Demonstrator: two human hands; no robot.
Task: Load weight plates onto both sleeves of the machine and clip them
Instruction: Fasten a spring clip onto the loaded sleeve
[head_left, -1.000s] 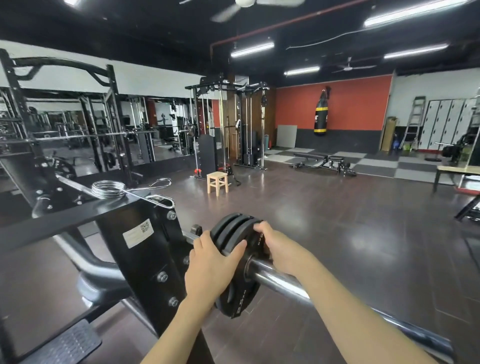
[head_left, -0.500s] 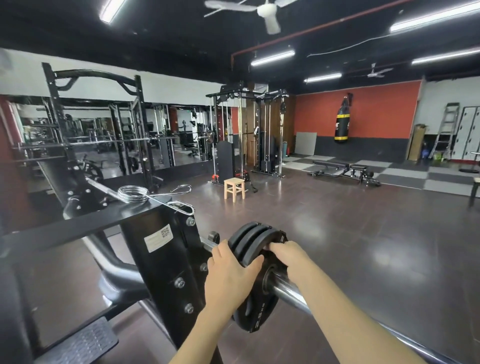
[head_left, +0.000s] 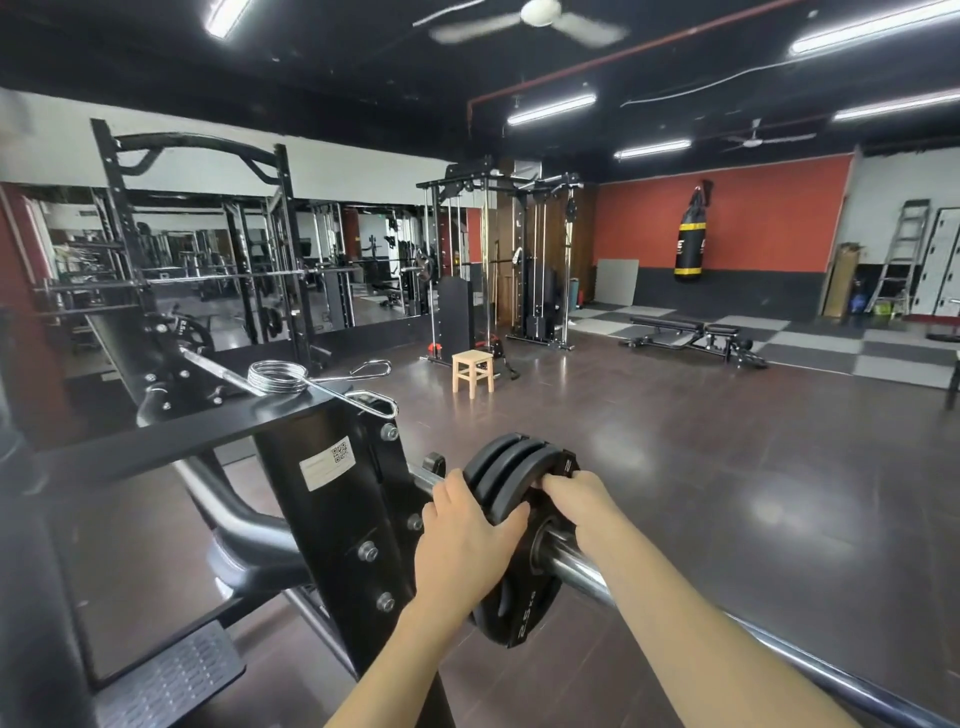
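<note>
Three black weight plates (head_left: 511, 613) sit side by side on the chrome sleeve (head_left: 582, 571) that runs toward the lower right. My left hand (head_left: 462, 540) grips the left rim of the plates, thumb across the nearest one. My right hand (head_left: 576, 493) holds the top edge of the nearest plate, its fingers curled over the rim. The plates stand close to the machine's black upright (head_left: 337, 519). A chrome spring clip (head_left: 275, 376) lies on top of the machine's frame, its handles pointing right, apart from both hands.
A black foot plate (head_left: 166, 680) sits low at the left. Across the dark floor stand a small wooden stool (head_left: 471, 370), a cable station (head_left: 498, 260), a power rack (head_left: 208, 249) before mirrors and a bench (head_left: 691, 335). A punching bag (head_left: 690, 244) hangs on the red wall.
The view has lifted and turned left, so the plates sit further right in frame. Both hands keep their hold on the plates, which sit a little nearer the upright.
</note>
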